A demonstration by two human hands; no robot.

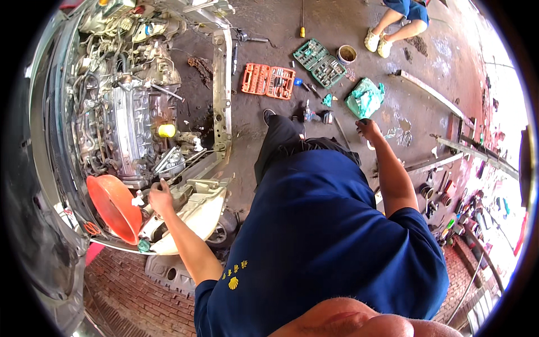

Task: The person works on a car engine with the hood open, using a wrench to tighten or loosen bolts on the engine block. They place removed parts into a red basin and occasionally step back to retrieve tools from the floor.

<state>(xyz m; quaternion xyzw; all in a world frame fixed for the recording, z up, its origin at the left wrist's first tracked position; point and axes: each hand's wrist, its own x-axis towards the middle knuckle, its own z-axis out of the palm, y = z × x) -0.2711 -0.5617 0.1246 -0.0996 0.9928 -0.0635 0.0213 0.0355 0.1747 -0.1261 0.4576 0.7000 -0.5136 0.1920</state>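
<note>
My left hand is at the near corner of a car's opened engine bay, fingers curled together. What they hold, if anything, is too small to make out. Just beyond it are a silver metal part and the engine, with a yellow cap on top. An orange-red basin stands tilted to the left of this hand, with a small white object between them. My right hand hangs over the floor on the right, fingers curled around a dark thing I cannot identify.
On the floor lie an orange tool case, a green socket case, a cordless power tool and a green plastic bag. A bucket stands near another person's legs. Metal rails lie at right.
</note>
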